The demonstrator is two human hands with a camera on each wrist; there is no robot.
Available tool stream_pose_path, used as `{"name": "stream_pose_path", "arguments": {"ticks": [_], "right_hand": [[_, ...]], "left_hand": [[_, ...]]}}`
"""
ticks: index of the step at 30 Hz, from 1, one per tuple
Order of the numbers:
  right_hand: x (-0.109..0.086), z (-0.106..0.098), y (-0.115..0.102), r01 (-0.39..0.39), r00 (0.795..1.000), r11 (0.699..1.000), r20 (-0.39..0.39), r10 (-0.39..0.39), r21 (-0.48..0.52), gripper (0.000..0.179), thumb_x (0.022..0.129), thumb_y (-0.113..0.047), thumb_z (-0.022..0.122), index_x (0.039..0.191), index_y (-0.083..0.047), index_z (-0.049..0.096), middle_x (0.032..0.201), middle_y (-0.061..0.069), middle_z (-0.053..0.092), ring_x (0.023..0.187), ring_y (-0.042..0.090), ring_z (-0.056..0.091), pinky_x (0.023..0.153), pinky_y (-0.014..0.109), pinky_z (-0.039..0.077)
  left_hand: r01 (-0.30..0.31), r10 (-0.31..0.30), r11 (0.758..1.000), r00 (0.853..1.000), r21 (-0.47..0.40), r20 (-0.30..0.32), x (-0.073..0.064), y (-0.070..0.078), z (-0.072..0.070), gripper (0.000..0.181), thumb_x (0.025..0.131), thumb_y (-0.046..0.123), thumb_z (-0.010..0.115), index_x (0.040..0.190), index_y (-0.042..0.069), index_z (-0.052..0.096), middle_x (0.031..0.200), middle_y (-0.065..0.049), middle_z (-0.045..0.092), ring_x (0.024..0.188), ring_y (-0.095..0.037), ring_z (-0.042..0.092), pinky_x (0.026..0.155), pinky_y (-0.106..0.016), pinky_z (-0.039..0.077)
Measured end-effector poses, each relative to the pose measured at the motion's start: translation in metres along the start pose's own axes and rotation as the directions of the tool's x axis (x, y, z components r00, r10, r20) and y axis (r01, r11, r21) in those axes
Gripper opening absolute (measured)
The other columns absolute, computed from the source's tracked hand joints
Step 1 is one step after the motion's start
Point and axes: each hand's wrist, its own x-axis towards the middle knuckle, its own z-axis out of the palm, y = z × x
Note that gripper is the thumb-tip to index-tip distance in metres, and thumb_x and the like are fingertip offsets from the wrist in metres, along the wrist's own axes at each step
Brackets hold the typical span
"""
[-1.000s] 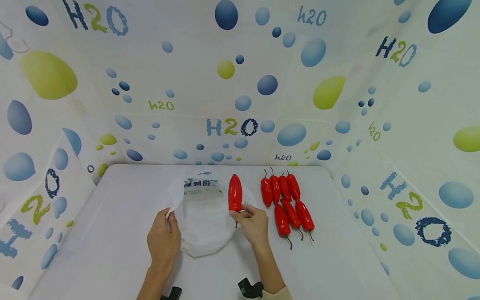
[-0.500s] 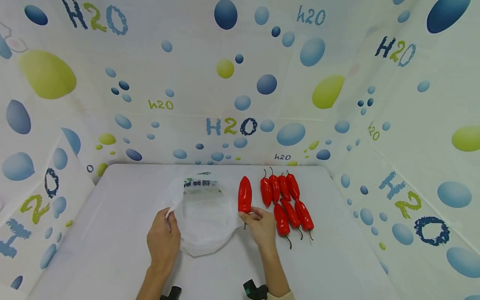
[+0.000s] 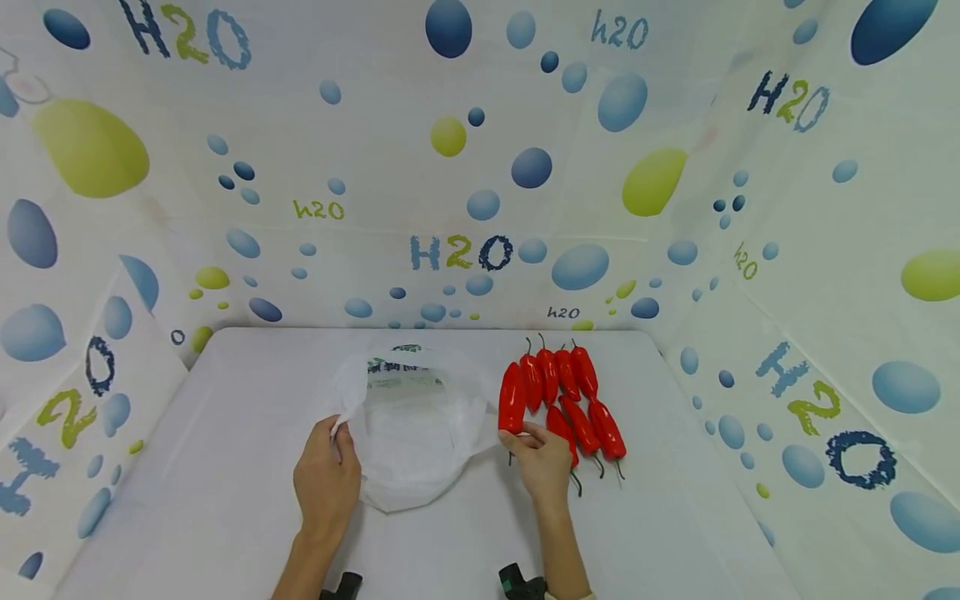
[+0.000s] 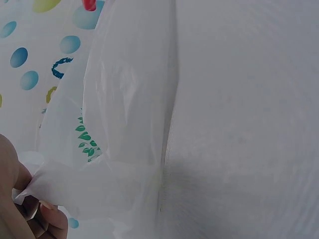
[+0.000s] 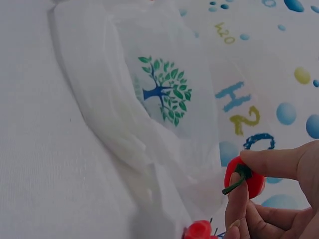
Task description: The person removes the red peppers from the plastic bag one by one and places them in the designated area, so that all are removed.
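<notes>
A white plastic bag (image 3: pixel 420 475) with a green and blue tree print (image 5: pixel 169 92) stands with its mouth spread on the table. My left hand (image 3: pixel 327 479) pinches the bag's left rim between thumb and fingers; the left wrist view shows this hand (image 4: pixel 30 204) at its lower left. By its stem end, my right hand (image 3: pixel 542 462) holds a red chili pepper (image 3: pixel 512 398), tip pointing away from me. Its green stem (image 5: pixel 234 185) shows in the right wrist view. The bag's right side stretches toward this hand; whether the fingers also grip it, I cannot tell.
Several red chili peppers (image 3: pixel 586 371) lie in two rows on the right of the white table (image 3: pixel 225 467), partly behind my right hand. White cloth walls (image 3: pixel 360 150) with blue and green drops surround the table at the back and sides.
My right hand has moved right with the chili pepper, from beside the bag's mouth toward the pepper rows. The bag's right side has widened with it. My left hand has stayed still.
</notes>
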Motion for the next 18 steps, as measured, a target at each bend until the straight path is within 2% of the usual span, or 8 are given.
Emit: {"name": "stream_pose_path", "arguments": {"ticks": [6,12,18], "right_hand": [[0.005,-0.009,0.017,-0.002,1.0,0.998,-0.024,0.001,-0.056,0.039,0.086,-0.025,0.087,0.116,-0.001,0.078,0.079,0.005,0.073,0.07,0.019,0.065,0.061,0.031,0.052],[0.004,-0.019,0.032,0.001,0.999,0.987,-0.043,-0.008,-0.159,0.042,0.085,-0.025,0.088,0.116,0.001,0.077,0.078,0.005,0.073,0.068,0.02,0.065,0.061,0.033,0.054],[0.002,-0.027,0.041,-0.011,0.999,0.971,-0.036,0.002,-0.238,0.041,0.085,-0.023,0.087,0.115,0.003,0.076,0.076,0.004,0.071,0.067,0.018,0.064,0.061,0.032,0.053]], "left_hand": [[-0.013,0.013,1.0,1.0,0.004,-0.003,0.001,0.0,0.0,0.016,0.102,0.001,0.061,0.114,-0.009,0.066,0.104,-0.024,0.072,0.093,-0.042,0.072,0.073,-0.055,0.055],[0.024,-0.024,0.999,0.999,0.022,0.028,0.0,0.0,0.0,0.019,0.103,0.004,0.06,0.116,-0.01,0.065,0.104,-0.024,0.072,0.084,-0.039,0.072,0.069,-0.055,0.056],[0.039,-0.04,0.999,0.999,0.017,0.025,0.0,0.0,0.0,0.019,0.103,0.004,0.061,0.115,-0.009,0.066,0.105,-0.024,0.072,0.088,-0.041,0.073,0.071,-0.057,0.056]]}}
